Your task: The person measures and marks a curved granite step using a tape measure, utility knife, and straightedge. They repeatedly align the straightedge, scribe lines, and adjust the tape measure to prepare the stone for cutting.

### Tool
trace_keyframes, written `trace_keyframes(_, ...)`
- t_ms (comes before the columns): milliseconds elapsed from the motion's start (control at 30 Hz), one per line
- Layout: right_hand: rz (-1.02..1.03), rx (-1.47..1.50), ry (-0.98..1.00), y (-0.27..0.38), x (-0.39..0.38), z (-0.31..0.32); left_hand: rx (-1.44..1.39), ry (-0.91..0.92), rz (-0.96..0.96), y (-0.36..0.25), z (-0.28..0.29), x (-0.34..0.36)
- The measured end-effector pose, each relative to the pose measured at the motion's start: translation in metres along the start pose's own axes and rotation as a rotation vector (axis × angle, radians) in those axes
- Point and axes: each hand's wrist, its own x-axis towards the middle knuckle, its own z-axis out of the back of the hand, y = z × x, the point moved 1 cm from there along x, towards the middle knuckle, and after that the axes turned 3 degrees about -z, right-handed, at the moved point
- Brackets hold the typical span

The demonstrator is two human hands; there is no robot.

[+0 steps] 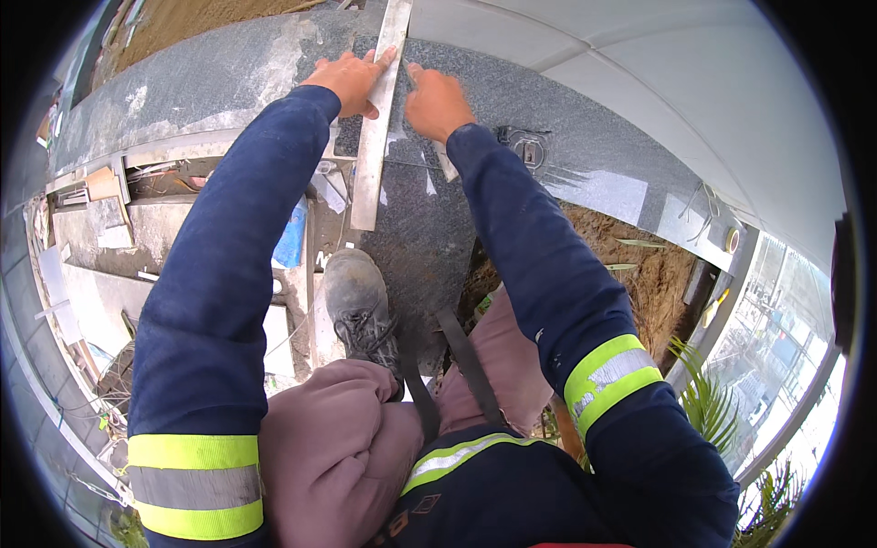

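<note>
A long, pale, flat straightedge strip (372, 173) lies across a dark speckled stone slab (425, 215), running away from me. My left hand (352, 82) presses on it with fingers spread, the index fingertip on its face and the thumb by its left edge. Just right of the strip, my right hand (440, 103) is closed, its index finger pointing along the slab. Something slim and dark shows at that fingertip, too small to name. A short pale piece (446, 163) sticks out below the right wrist; whether the hand holds it cannot be made out.
Beneath me, my dusty boot (354, 283) stands by the slab's left edge. Boards and rubble (110, 219) fill a gap at left; bare soil (630, 247) lies right. A grey panel (703, 100) rises at far right. A tape roll (732, 239) and yellow-handled tool (715, 309) rest on the frame.
</note>
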Motion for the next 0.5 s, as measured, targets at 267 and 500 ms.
trace_keyframes(267, -0.043, 0.097, -0.087, -0.011, 0.025, 0.015, 0.011, 0.017, 0.003, -0.014, 0.006, 0.008)
trace_keyframes(500, -0.196, 0.187, 0.293, 0.021, 0.005, 0.039, -0.014, 0.024, 0.004, 0.003, 0.0, -0.003)
